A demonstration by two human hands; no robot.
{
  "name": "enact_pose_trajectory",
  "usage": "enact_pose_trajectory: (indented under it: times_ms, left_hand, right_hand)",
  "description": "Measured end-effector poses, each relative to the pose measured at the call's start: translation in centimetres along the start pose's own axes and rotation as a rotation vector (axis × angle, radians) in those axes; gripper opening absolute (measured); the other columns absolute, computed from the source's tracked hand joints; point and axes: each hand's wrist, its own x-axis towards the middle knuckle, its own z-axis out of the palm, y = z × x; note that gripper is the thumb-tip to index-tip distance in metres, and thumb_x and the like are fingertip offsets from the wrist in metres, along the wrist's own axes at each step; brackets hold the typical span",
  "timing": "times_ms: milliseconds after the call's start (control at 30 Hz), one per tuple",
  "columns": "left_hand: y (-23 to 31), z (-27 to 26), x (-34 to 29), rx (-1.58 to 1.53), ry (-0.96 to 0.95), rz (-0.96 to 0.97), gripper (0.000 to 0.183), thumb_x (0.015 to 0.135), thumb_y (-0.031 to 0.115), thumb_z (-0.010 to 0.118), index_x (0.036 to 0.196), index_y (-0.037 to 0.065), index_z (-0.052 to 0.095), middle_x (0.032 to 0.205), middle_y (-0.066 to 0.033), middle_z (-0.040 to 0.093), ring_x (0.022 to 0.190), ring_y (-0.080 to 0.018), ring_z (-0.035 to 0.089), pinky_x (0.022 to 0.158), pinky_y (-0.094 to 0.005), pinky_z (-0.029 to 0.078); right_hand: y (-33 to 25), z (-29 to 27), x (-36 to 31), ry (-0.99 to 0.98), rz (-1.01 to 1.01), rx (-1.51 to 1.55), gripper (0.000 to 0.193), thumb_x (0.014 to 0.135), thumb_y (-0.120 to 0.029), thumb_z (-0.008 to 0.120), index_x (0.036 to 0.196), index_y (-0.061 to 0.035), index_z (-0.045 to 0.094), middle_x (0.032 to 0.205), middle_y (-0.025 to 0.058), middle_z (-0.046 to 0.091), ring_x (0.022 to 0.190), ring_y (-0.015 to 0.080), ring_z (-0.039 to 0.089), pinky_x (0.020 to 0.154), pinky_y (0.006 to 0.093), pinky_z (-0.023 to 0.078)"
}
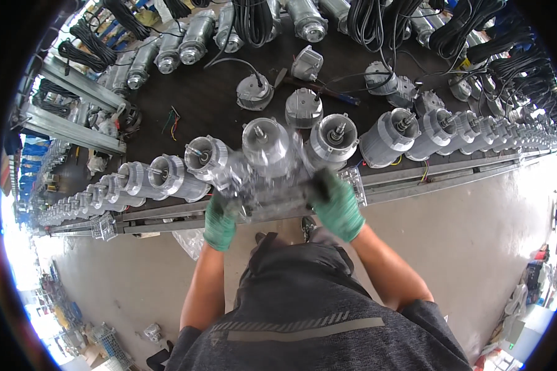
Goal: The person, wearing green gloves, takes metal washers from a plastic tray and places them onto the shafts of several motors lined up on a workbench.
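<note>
A sheet or bag of clear plastic [271,190] stretches between my hands, blurred by motion, at the front edge of the bench. My left hand [220,219], in a green glove with dark fingertips, grips its left side. On the other side my right hand [337,207], gloved alike, is closed on the plastic, though its fingers are smeared. Directly behind stands a silver motor [263,139] with its shaft up, the plastic lying against its lower part. Two more motors flank it, one at the left [207,157] and one at the right [330,142].
Rows of similar motors [387,139] run along the bench edge to both sides. Loose end covers [304,108] and a hammer-like tool [328,93] lie on the dark bench top [210,93]. Coiled black cables [254,21] and more motors line the back.
</note>
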Motion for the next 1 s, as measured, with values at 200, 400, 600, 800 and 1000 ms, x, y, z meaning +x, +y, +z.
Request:
enact_pose_trajectory:
  times_ms: [200, 400, 600, 800, 1000]
  left_hand:
    - [2.8, 2.9, 3.4, -0.098, 0.007, -0.055, 0.057, 0.107, 0.044, 0.065, 0.147, 0.005, 0.054, 0.118, -0.0099, 0.071, 0.094, -0.0179, 0.07, 0.078, -0.0341, 0.057]
    - [-3.2, 3.2, 1.5, 0.154, -0.104, -0.392, 0.039, 0.109, 0.032, 0.064, 0.139, 0.007, 0.062, 0.114, -0.0084, 0.074, 0.094, -0.0174, 0.072, 0.078, -0.0334, 0.058]
    - [-9.8, 5.7, 1.2, 0.319, -0.26, -0.597, 0.034, 0.109, 0.027, 0.064, 0.136, 0.007, 0.061, 0.114, -0.0061, 0.073, 0.092, -0.0182, 0.072, 0.072, -0.0343, 0.059]
    - [-15.7, 9.5, 3.2, 0.195, -0.186, -0.827, 0.039, 0.107, 0.028, 0.062, 0.136, 0.002, 0.058, 0.108, -0.0118, 0.076, 0.063, -0.0205, 0.068, 0.051, -0.0349, 0.053]
    - [-18.0, 10.6, 3.8, 0.297, -0.194, -0.7, 0.031, 0.106, 0.023, 0.058, 0.129, 0.002, 0.063, 0.095, -0.0134, 0.076, 0.058, -0.0231, 0.065, 0.05, -0.0371, 0.053]
  right_hand:
    - [-4.8, -4.5, 14.9, 0.215, -0.115, -0.092, 0.05, 0.095, -0.018, 0.071, 0.141, -0.0023, 0.06, 0.111, 0.0229, 0.077, 0.098, 0.0332, 0.076, 0.089, 0.0392, 0.06]
    - [-5.2, -6.7, 18.9, 0.099, 0.133, -0.519, 0.047, 0.096, -0.039, 0.073, 0.126, -0.0028, 0.069, 0.111, 0.022, 0.078, 0.103, 0.0398, 0.075, 0.09, 0.0433, 0.06]
    - [-0.2, -14.0, 6.1, 0.152, 0.139, -0.104, 0.029, 0.102, -0.028, 0.07, 0.114, -0.0014, 0.074, 0.083, 0.0112, 0.074, 0.076, 0.0163, 0.07, 0.073, 0.0347, 0.057]
    - [14.6, -11.0, -4.3, 0.099, 0.539, -0.396, 0.043, 0.097, -0.022, 0.077, 0.131, 0.0013, 0.065, 0.109, 0.0184, 0.078, 0.1, 0.0281, 0.075, 0.088, 0.0372, 0.057]
    - [22.1, -6.5, -5.8, 0.149, 0.375, -0.523, 0.037, 0.097, -0.019, 0.072, 0.128, 0.0004, 0.066, 0.117, 0.0215, 0.073, 0.101, 0.0373, 0.07, 0.091, 0.0431, 0.055]
